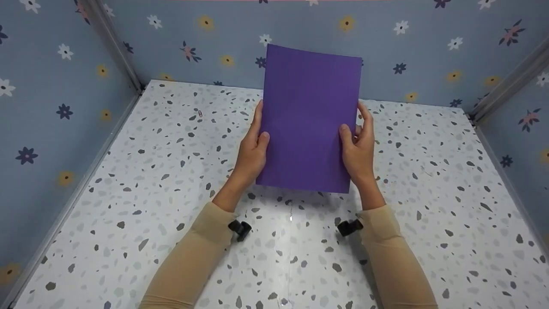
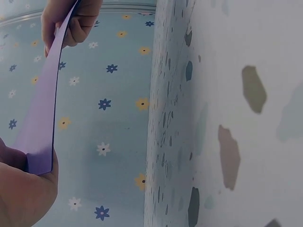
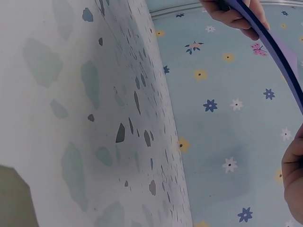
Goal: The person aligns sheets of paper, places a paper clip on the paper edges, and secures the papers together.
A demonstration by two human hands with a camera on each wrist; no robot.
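A plain purple rectangular sheet of card [image 1: 309, 120] is held up over the speckled table, its far end in front of the back wall. My left hand [image 1: 252, 154] grips its left edge, thumb on the near face and the other fingers mostly hidden behind. On the opposite edge my right hand [image 1: 359, 156] holds it the same way. Seen edge-on in the left wrist view, the card [image 2: 42, 109] is thin and slightly bowed. The right wrist view shows its edge [image 3: 272, 45] curving between both hands.
The white speckled table [image 1: 171, 171] spreads beneath, with a tiny red clip-like thing [image 1: 200, 113] at its far left. Blue flowered walls [image 1: 300, 21] enclose the back and both sides. Small black devices [image 1: 240, 230] sit at both sleeve cuffs.
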